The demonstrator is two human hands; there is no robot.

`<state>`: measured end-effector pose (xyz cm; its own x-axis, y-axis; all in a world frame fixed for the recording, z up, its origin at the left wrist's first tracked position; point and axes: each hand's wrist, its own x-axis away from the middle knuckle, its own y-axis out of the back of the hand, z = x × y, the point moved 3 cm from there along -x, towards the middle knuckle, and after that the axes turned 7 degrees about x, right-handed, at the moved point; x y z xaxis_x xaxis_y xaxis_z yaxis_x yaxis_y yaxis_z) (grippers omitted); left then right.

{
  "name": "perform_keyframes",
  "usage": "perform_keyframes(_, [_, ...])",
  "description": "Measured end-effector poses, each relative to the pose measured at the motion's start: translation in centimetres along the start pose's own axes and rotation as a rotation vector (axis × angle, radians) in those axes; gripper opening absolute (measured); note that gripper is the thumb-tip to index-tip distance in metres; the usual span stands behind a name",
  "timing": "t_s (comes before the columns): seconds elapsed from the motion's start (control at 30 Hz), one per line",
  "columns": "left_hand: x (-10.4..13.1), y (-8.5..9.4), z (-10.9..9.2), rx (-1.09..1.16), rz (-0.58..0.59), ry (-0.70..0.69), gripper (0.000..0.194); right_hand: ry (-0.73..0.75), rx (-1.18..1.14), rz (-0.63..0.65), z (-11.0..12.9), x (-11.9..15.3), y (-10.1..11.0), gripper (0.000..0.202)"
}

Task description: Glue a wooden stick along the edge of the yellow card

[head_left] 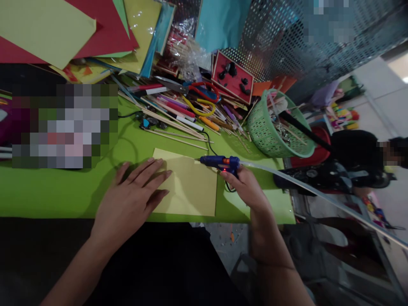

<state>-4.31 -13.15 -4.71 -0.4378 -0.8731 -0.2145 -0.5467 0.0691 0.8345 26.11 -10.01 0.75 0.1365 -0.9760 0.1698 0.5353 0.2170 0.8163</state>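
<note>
A pale yellow sheet of paper [191,187] lies on the green table cover [63,191] near the front edge. My left hand [134,197] rests flat on the sheet's left part, fingers spread. My right hand [244,185] grips a blue hot glue gun [219,161] with a small red light; its nozzle points left over the sheet's top right corner. A long clear glue stick [302,185] sticks out of the gun's back to the right. A black cord [208,142] runs from the gun back across the table.
Behind the sheet lie several pens, wooden sticks and scissors [197,91] with red and yellow handles. A green plastic basket [274,125] stands at the right. Coloured paper sheets [79,29] are piled at the back left. Another person [360,148] is at the right.
</note>
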Motion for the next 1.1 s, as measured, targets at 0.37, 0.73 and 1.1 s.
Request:
perform_keyframes(0.37, [-0.1,0.0,0.1,-0.041,0.023,-0.008,0.044,-0.029,0.016,-0.005,-0.7,0.6,0.3,0.039])
perform_keyframes(0.73, [0.0,-0.2,0.2,-0.024,0.007,0.009,0.043,-0.102,0.029,-0.042,-1.7,1.5,1.3,0.04])
perform_keyframes(1.1, [0.0,0.0,0.1,-0.029,0.016,0.002,0.044,-0.044,0.009,-0.006,-1.4,1.0,0.6,0.04])
